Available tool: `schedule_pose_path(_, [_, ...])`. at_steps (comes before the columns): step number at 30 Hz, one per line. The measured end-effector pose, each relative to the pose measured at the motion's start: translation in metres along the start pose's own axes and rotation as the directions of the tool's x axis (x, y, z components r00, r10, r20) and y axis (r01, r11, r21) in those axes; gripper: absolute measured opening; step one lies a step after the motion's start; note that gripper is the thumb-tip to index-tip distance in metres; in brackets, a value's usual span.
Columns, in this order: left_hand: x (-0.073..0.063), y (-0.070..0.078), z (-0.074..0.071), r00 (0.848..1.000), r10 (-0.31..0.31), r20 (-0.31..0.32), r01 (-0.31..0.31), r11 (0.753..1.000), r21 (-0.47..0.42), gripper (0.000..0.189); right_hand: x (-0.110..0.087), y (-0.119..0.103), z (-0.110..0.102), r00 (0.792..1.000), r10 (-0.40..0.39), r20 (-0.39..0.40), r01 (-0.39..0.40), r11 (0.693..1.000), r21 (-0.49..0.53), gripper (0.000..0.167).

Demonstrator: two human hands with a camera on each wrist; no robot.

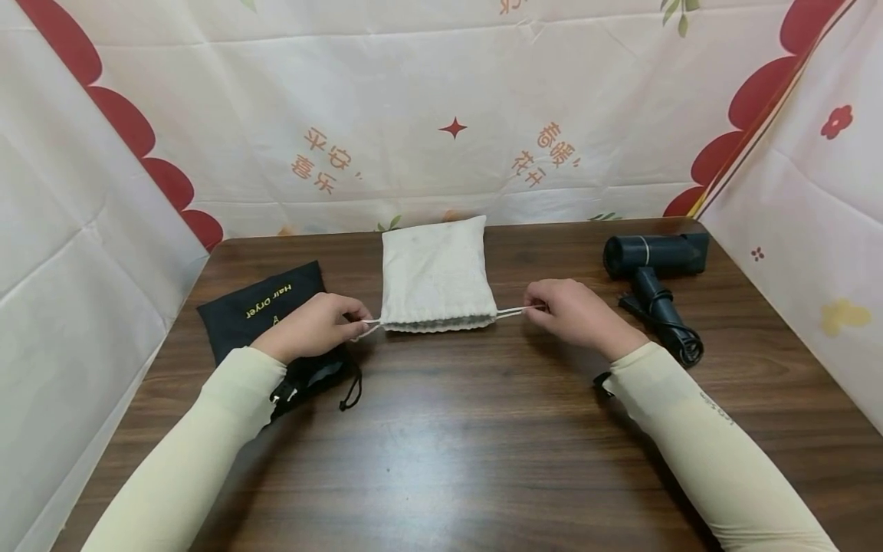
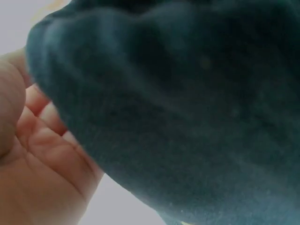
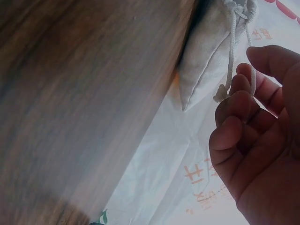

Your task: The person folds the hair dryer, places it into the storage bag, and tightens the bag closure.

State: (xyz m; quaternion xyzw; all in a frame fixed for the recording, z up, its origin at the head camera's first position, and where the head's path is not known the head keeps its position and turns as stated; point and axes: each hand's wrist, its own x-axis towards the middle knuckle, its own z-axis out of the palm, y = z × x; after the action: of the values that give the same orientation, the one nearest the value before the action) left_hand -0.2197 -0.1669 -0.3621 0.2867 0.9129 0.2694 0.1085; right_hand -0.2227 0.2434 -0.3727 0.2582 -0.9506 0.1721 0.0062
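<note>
A white drawstring bag (image 1: 436, 274) lies on the table with its gathered mouth toward me, slightly parted. My left hand (image 1: 319, 325) pinches the cord loop at the bag's left side. On the other side, my right hand (image 1: 569, 310) grips the right cord (image 1: 510, 312), which runs taut from the mouth. In the right wrist view that hand's curled fingers hook the white cord (image 3: 231, 56), near its knot. Beneath my left forearm lies a black pouch (image 1: 237, 310) lettered "Hair Dryer"; dark cloth (image 2: 178, 122) fills most of the left wrist view.
A black hair dryer (image 1: 655, 257) lies at the back right, its cable (image 1: 686, 345) coiled by the handle. The pouch's black cord (image 1: 353, 391) trails on the brown wooden table (image 1: 441, 437). A printed cloth (image 1: 441, 84) hangs behind the table and along both sides.
</note>
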Motion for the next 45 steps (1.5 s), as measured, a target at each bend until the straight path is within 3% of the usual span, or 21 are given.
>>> schedule_pose_path(3, [-0.002,-0.001,-0.001,1.0,0.0,0.014,0.0,1.0,-0.012,0.013,-0.001,0.0,0.001,1.0,0.01,0.002,-0.01,1.0,-0.013,0.011])
schedule_pose_path(10, [-0.011,-0.006,0.001,1.0,-0.002,-0.015,0.003,0.998,0.067,0.012,-0.006,0.001,0.002,1.0,0.013,-0.003,-0.013,0.999,-0.042,0.015])
schedule_pose_path(18, [-0.021,-0.009,0.003,0.988,0.036,-0.151,-0.002,0.976,0.219,0.01,-0.008,0.002,-0.002,0.999,0.044,-0.031,-0.046,0.996,-0.07,0.017])
schedule_pose_path(23, [-0.024,-0.012,0.006,0.965,0.115,-0.234,-0.031,0.941,0.337,0.018,-0.009,0.001,-0.005,0.997,0.066,-0.044,-0.069,0.995,-0.078,0.019])
schedule_pose_path(27, [-0.024,-0.015,0.007,0.938,0.196,-0.286,-0.063,0.907,0.416,0.022,-0.01,0.0,-0.006,0.995,0.092,-0.045,-0.096,0.993,-0.073,0.021])
schedule_pose_path(33, [-0.026,-0.017,0.007,0.905,0.281,-0.32,-0.096,0.866,0.491,0.016,-0.013,0.002,-0.008,0.993,0.105,-0.053,-0.109,0.991,-0.073,0.019])
schedule_pose_path(40, [-0.034,-0.017,0.006,0.894,0.296,-0.335,-0.093,0.857,0.508,0.01,-0.017,0.005,-0.01,0.994,0.101,-0.049,-0.105,0.992,-0.07,0.01])
schedule_pose_path(45, [-0.04,-0.017,0.005,0.871,0.318,-0.374,-0.09,0.852,0.515,0.012,-0.019,0.008,-0.011,0.992,0.119,-0.038,-0.121,0.991,-0.062,0.01])
